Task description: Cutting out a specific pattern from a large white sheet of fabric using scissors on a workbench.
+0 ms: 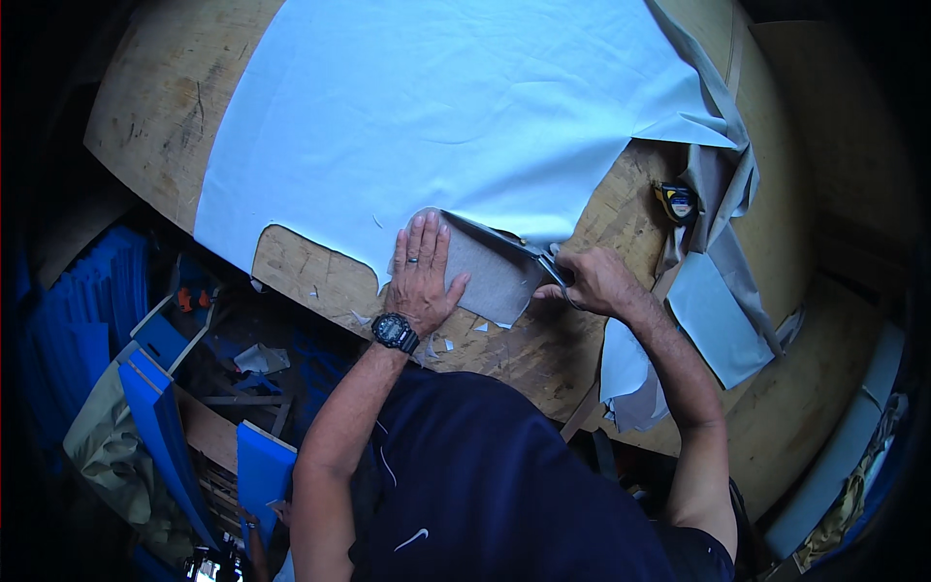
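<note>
A large light-blue sheet, like fabric or vinyl, is spread over a wooden table. My left hand lies flat, fingers stretched, on the left part of a grey piece with a rounded corner. A ring and a wristwatch are on that side. My right hand grips scissors by the handles. Their blades point up and left along the sheet's lower edge, beside the grey piece. Whether the blades are apart is hard to tell.
A yellow-and-black tape measure sits right of the sheet, near crumpled offcuts. Small scraps litter the table's near edge. Blue panels stand lower left, near part of another person's arm. A roll lies lower right.
</note>
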Tool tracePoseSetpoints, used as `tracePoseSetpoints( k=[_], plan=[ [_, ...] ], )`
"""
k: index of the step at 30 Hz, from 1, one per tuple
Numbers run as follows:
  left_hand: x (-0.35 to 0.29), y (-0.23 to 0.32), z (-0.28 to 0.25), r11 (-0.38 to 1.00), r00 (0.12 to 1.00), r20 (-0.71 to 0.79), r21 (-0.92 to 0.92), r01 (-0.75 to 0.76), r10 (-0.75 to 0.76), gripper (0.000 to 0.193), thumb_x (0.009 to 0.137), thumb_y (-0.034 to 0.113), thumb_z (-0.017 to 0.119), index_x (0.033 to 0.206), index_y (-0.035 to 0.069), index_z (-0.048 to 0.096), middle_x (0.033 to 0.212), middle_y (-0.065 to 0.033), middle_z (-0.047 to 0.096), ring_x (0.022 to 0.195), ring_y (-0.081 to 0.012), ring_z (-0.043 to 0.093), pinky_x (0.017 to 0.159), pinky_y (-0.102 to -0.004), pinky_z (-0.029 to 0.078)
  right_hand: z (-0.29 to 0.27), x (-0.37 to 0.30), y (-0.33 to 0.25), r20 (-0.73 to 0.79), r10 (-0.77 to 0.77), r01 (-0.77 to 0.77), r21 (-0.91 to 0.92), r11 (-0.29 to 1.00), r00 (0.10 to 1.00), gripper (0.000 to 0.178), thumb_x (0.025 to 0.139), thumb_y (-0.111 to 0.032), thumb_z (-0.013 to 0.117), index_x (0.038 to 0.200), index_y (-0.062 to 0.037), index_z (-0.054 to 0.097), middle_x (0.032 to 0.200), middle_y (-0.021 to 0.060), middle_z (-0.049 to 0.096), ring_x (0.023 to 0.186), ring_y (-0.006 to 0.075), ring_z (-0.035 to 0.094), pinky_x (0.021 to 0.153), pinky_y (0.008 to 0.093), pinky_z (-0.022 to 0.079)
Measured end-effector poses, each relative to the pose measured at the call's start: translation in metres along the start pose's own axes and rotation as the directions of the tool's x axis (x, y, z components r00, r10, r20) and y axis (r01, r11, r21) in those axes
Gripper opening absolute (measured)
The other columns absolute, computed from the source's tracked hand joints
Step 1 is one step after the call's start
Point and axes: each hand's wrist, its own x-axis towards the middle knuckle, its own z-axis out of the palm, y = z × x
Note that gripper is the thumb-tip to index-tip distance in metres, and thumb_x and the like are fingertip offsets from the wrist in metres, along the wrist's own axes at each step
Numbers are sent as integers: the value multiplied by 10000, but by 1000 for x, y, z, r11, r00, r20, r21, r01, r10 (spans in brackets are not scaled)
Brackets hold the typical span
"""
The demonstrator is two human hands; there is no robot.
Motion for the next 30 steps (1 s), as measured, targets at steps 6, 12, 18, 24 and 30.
tracePoseSetpoints(
  k=[6, 12, 18, 24, 30],
  plan=[
    [0, 1, 0, 1000, 999, 31, 0, 20, -20, 852, 963, 439, 603, 1581, -37, 261, 1677, -229, 184, 1572, -352, 140, 1279, -513, 100, -3, 12, -5, -16, -27, 26, -8, 1000, 1000, 597, 829, -630, 746, 820, -40, 653, 618, 145, 637, 665, 344, 696, 661, 471, 546],
    [0, -1, 0, 1000, 1000, 12, -12, 8, -8, 840, 966, 446, 592, 1578, -36, 275, 1678, -218, 195, 1574, -340, 141, 1285, -482, 102, -9, 16, -1, 17, -43, 44, -68, 997, 999, 573, 833, -622, 749, 840, -55, 665, 572, 124, 612, 616, 338, 683, 645, 469, 542],
    [0, -2, 0, 1000, 1000, 13, -7, 13, -13, 822, 962, 458, 585, 1564, -34, 318, 1672, -215, 222, 1573, -333, 155, 1286, -481, 101, -27, 27, -9, 20, -94, 96, -144, 985, 995, 523, 848, -575, 762, 827, -63, 656, 575, 116, 609, 612, 320, 681, 641, 447, 551],
    [2, -2, -1, 1000, 1000, -2, -10, 8, -8, 816, 960, 467, 581, 1558, -31, 336, 1671, -210, 228, 1572, -327, 161, 1290, -475, 94, -37, 41, 11, 39, -196, 200, -248, 948, 980, 466, 865, -517, 778, 823, -71, 651, 598, 105, 625, 616, 280, 685, 628, 433, 554],
    [-1, -2, 1, 998, 999, 24, -65, 25, -23, 818, 962, 447, 603, 1553, -48, 330, 1661, -227, 244, 1567, -341, 176, 1284, -484, 108, -74, 63, 2, 221, -152, 225, -353, 908, 963, 554, 846, -620, 738, 887, -70, 685, 663, 93, 668, 689, 292, 712, 665, 439, 578]
  ],
)
